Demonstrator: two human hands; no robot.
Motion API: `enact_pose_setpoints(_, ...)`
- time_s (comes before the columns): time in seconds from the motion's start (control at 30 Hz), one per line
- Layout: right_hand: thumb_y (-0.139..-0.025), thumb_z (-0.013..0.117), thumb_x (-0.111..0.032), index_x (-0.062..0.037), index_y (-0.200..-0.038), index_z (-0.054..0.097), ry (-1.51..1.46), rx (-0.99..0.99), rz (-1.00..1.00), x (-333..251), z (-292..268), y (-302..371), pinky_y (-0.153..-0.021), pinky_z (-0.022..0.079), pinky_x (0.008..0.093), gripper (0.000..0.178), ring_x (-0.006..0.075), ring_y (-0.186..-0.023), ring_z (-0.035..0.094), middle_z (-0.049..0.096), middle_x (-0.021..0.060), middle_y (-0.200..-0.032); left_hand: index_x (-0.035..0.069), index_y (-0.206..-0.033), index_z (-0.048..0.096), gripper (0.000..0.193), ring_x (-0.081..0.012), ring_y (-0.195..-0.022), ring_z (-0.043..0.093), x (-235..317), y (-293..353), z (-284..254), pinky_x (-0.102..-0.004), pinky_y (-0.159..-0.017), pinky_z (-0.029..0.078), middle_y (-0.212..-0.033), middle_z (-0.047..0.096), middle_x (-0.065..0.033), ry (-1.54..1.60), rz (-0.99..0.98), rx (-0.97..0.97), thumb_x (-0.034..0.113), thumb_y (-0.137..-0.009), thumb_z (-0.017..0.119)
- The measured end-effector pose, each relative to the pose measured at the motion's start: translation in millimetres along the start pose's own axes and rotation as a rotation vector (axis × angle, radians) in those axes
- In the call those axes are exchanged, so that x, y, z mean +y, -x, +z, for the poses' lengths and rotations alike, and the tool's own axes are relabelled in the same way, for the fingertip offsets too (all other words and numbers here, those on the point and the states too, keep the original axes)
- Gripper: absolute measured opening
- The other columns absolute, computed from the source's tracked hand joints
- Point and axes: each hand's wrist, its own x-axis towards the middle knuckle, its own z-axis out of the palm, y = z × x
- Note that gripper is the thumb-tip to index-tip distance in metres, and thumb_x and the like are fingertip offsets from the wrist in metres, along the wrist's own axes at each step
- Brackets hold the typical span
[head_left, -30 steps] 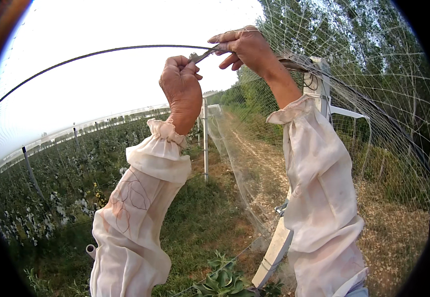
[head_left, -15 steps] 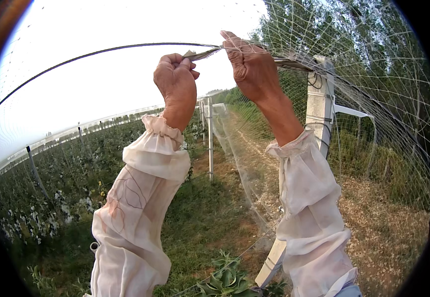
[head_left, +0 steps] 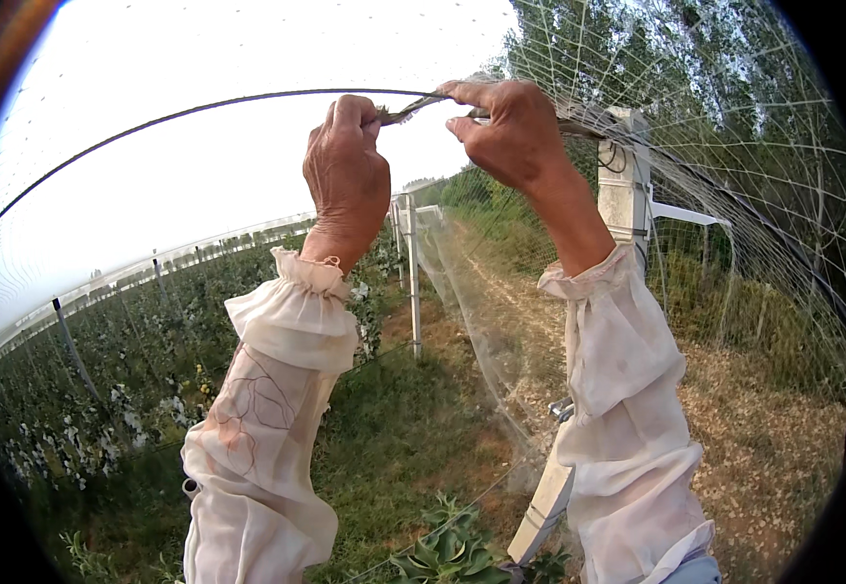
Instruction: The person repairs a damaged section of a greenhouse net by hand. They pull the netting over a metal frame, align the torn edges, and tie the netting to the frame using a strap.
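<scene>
Both arms are raised, in loose white sleeves. My left hand (head_left: 348, 175) is closed, its fingertips pinching one end of a frayed grey-brown strip (head_left: 408, 112). That strip runs up to a dark cable (head_left: 218, 104), where my right hand (head_left: 517, 136) is curled around it. The right index finger lies along the cable and the thumb sits lower; part of the strip is hidden behind this hand. Pale netting (head_left: 588, 68) gathers at the cable just beyond my right hand.
A concrete post (head_left: 624, 195) stands right of my right hand, with wire around it. A slanted brace (head_left: 544, 506) and a leafy plant (head_left: 452, 550) are below. Rows of plants (head_left: 131, 360) fill the left; a dirt path (head_left: 501, 302) runs beside hanging net (head_left: 467, 326).
My left hand has turned so its back shows, still gripping the strip. The right hand has shifted right and rolled over, its fingers now bent toward the strip instead of pointing up.
</scene>
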Motion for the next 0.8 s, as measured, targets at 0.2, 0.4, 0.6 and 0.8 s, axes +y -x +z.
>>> enact_pose_setpoints(0.2,-0.088,0.069,-0.007,-0.0086,-0.097,0.079,-0.674,0.033,0.220,18.4,-29.2,-1.5,-0.069,0.057,0.0289,0.014,0.0107,-0.076,0.070,0.077,0.0073,-0.085,0.000,-0.094,0.061,0.008,-0.0151,-0.079,0.063,-11.3,-13.7,1.8,-0.0311,-0.073,0.051,-0.088,0.067,-0.0084,0.252,-0.209,-0.015,-0.006,-0.093,0.054)
enact_pose_setpoints(0.4,-0.088,0.067,-0.006,-0.0036,-0.097,0.078,-0.533,-0.020,0.096,9.3,-17.4,-24.8,-0.067,0.055,0.0291,0.014,0.0143,-0.071,0.068,0.075,0.0103,-0.079,-0.003,-0.101,0.065,0.010,-0.0128,-0.074,0.064,24.7,-23.0,3.3,-0.0262,-0.064,0.054,-0.090,0.068,-0.0090,0.566,-0.185,-0.094,-0.002,-0.093,0.059)
enact_pose_setpoints(0.6,-0.085,0.068,-0.002,-0.0017,-0.101,0.077,-0.619,-0.150,0.186,-11.5,-7.2,-37.7,-0.058,0.052,0.0259,0.018,0.0101,-0.064,0.064,0.075,0.0104,-0.078,-0.005,-0.097,0.070,0.015,-0.0190,-0.072,0.068,8.1,-43.5,1.0,-0.0267,-0.059,0.050,-0.091,0.072,-0.0116,1.141,-0.244,-0.076,-0.004,-0.083,0.073)
enact_pose_setpoints(0.8,-0.075,0.076,0.003,0.0034,-0.094,0.077,-0.865,-0.285,0.338,-3.5,-11.7,-50.5,-0.044,0.046,0.0211,0.019,0.0090,-0.050,0.059,0.073,0.0107,-0.070,-0.002,-0.093,0.073,0.011,-0.0175,-0.069,0.068,15.5,-49.6,-7.9,-0.0260,-0.057,0.048,-0.084,0.073,-0.0120,1.052,-0.234,-0.162,-0.002,-0.082,0.075)
